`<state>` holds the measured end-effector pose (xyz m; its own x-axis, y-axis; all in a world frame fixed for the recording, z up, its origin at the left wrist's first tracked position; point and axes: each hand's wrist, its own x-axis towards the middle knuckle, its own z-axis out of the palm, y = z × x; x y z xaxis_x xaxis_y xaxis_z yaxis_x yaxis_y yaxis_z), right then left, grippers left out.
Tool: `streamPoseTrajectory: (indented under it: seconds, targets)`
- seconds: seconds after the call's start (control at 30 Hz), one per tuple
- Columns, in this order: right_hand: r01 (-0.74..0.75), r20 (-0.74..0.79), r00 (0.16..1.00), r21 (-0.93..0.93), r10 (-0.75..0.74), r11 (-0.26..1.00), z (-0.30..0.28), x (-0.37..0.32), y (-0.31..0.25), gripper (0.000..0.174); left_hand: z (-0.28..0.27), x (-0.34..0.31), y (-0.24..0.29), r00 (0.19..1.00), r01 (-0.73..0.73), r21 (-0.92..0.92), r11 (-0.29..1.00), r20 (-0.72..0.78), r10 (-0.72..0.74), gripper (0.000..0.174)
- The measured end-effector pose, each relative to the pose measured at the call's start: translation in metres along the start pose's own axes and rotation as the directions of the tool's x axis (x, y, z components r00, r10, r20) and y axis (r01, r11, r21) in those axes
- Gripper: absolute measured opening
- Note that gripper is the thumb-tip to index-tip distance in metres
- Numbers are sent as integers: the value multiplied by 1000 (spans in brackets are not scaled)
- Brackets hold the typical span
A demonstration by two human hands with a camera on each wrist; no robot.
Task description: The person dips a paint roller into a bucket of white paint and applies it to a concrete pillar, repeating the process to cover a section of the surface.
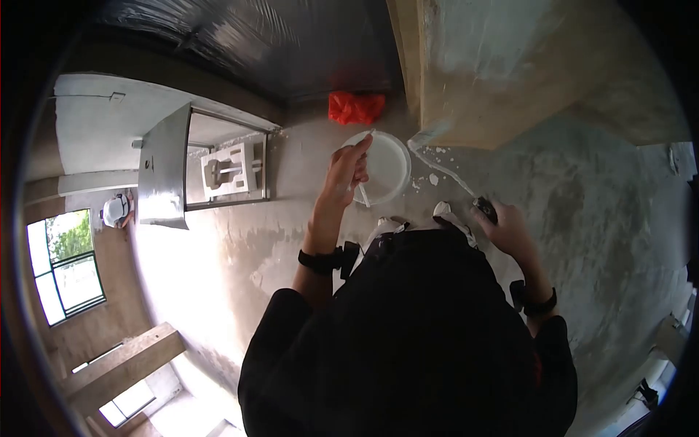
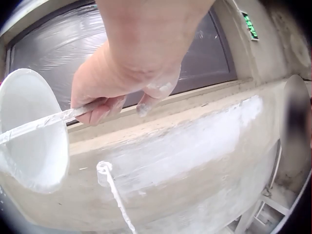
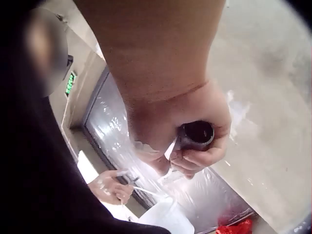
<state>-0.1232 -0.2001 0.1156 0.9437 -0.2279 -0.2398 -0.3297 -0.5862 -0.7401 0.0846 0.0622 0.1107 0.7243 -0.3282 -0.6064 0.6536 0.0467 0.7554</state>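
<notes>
My left hand (image 1: 346, 171) pinches a thin white-coated bar (image 2: 36, 127) that crosses the mouth of a white bucket (image 1: 406, 173); whether the bar is joined to the bucket I cannot tell. In the left wrist view the bucket (image 2: 46, 161) looks tilted. On the right, my right hand (image 1: 510, 229) has its fingers curled round the dark handle (image 3: 196, 135) of a tool. Its long white-coated rod (image 1: 445, 167) reaches to a whitened head (image 1: 423, 140) near the lower edge of the wall panel. Wet white patches (image 2: 190, 156) cover part of that panel.
Behind the bucket lies a red bag (image 1: 355, 107), near plastic film (image 1: 255, 44). White drops (image 1: 434, 178) dot the floor beside the bucket. An open metal box (image 1: 164, 175) with white foam (image 1: 237, 169) stands left; farther left is a person in a white cap (image 1: 115, 211).
</notes>
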Motion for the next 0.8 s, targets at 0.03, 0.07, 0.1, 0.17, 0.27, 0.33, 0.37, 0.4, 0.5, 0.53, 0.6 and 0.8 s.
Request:
streamPoseTrajectory:
  seconds: [0.03, 0.07, 0.1, 0.17, 0.27, 0.33, 0.37, 0.4, 0.5, 0.53, 0.6, 0.8]
  targets:
    - [-7, 9, 1000, 3, 7, 1000, -2, -1, -5, 36, 4, -2, 3, 1000, -4, 15, 1000, -8, 4, 37]
    - [61, 52, 997, -73, -57, 995, -3, 2, -10, 34, 6, -3, 4, 1000, -12, 30, 999, -12, 13, 37]
    - [131, 97, 988, -148, -117, 980, -3, 6, -14, 31, 3, -3, 2, 1000, -6, 30, 1000, -9, 6, 37]
    - [133, 160, 983, -260, -93, 956, -1, 15, -25, 34, 0, 2, -2, 1000, -13, 70, 997, 15, 12, 34]
    - [196, 216, 969, -390, -118, 899, 7, 29, -26, 42, 2, 2, -4, 1000, -9, 90, 996, 4, 8, 33]
    - [280, 274, 947, -456, -166, 845, 14, 42, -36, 39, 1, -2, -4, 999, -31, 86, 996, 11, 31, 32]
    - [294, 282, 943, -448, -178, 844, 18, 48, -42, 39, 3, -3, -3, 999, -35, 98, 995, 24, 33, 35]
    - [320, 297, 934, -458, -197, 829, 20, 54, -48, 39, 5, -4, -2, 998, -40, 110, 993, 42, 35, 38]
    - [374, 318, 917, -483, -240, 792, 32, 68, -52, 39, 6, -6, 0, 999, -43, 127, 991, 25, 41, 39]
    - [399, 325, 909, -493, -263, 773, 37, 71, -53, 39, 5, -7, 0, 998, -53, 133, 990, 22, 51, 39]
    - [400, 329, 909, -515, -256, 758, 43, 75, -59, 39, 6, -8, 1, 999, -47, 141, 989, 18, 44, 39]
    - [405, 334, 908, -545, -253, 734, 54, 83, -69, 37, 4, -8, 0, 998, -55, 154, 987, 23, 52, 39]
